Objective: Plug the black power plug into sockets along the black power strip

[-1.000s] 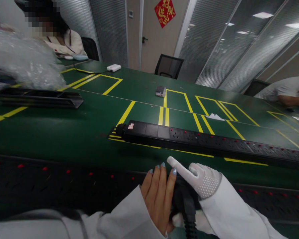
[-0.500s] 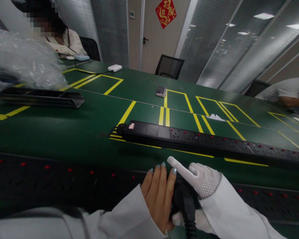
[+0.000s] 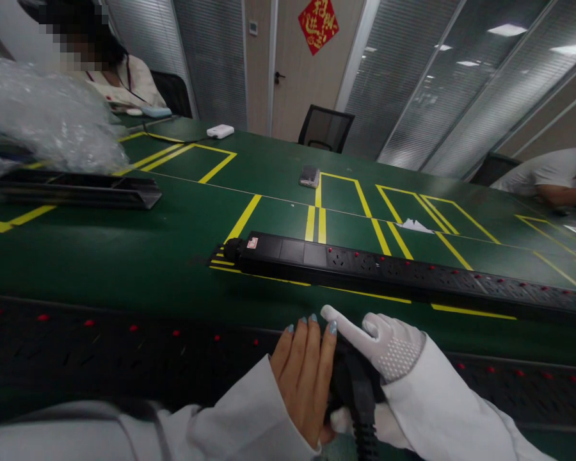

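At lower centre, handling is apparently under way, the black plug (image 3: 360, 384) not yet being set down. It is sitting between both hands: the gloved right hand (image 3: 388, 346) is holding it, index finger extending; the left hand (image 3: 304, 384) is lying flat-fingered along its left side, that grip's palm hidden, so I cannot tell whether it is clasping. The power strip (image 3: 384, 272) is lying untouched, centre to right edge.

On the table (image 3: 173, 256), the far power strip (image 3: 403, 272) lies behind the near strip (image 3: 125, 352).

So my bare left hand (image 3: 303, 378) has its fingers (image 3: 312, 349) stretched straight; my gloved right hand (image 3: 388, 346) points its index finger (image 3: 349, 328).
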`<action>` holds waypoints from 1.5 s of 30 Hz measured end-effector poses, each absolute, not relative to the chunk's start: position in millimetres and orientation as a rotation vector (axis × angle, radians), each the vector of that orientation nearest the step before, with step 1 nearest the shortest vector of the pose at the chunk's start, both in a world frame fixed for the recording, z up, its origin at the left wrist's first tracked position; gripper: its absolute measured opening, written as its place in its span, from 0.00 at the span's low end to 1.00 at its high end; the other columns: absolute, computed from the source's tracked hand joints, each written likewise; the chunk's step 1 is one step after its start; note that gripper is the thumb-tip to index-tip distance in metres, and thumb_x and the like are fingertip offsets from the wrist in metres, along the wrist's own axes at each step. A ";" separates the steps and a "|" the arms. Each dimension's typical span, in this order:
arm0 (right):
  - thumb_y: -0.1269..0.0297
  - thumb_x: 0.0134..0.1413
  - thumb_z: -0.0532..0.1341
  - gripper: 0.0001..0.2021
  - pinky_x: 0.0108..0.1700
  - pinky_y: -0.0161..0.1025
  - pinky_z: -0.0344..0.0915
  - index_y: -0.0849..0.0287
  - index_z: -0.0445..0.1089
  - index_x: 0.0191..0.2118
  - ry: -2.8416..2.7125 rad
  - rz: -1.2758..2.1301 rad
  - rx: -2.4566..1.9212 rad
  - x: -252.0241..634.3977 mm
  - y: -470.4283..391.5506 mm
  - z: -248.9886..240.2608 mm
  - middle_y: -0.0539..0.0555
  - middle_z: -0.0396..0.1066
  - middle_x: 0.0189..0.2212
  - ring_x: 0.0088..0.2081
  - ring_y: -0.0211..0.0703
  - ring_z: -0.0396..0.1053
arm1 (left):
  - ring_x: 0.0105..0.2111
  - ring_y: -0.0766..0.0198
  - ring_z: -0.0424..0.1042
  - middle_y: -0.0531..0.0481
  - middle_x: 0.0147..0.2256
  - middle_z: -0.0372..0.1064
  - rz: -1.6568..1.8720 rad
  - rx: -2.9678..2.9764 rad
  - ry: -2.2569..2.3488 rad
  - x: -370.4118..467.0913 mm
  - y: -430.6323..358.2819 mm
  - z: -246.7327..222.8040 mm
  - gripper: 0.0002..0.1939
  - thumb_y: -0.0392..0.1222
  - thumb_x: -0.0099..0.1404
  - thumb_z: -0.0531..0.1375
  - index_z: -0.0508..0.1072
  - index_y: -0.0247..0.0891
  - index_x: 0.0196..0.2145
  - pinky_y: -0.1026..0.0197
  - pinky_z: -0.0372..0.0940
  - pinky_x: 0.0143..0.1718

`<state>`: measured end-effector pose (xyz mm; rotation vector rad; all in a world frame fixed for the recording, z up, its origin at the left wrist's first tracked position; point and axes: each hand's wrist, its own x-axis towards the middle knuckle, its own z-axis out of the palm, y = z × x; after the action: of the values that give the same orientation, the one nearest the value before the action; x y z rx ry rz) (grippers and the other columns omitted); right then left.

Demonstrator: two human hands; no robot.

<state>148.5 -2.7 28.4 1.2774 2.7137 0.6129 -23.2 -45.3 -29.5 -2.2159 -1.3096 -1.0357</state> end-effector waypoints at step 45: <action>0.77 0.52 0.50 0.37 0.22 0.35 0.40 0.40 0.41 0.64 2.691 0.808 1.198 147.5 -4.1 26.7 0.45 0.55 0.20 0.19 0.35 0.55 | 0.47 0.50 0.69 0.34 0.45 0.70 -0.996 -2.206 -1.227 -25.9 -46.0 -32.9 0.27 0.43 0.65 0.38 0.65 0.23 0.50 0.53 0.59 0.50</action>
<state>147.5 -4.1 26.7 1.1977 2.6912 0.8080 -25.9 -46.0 -32.9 -2.2055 -1.2275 -0.9964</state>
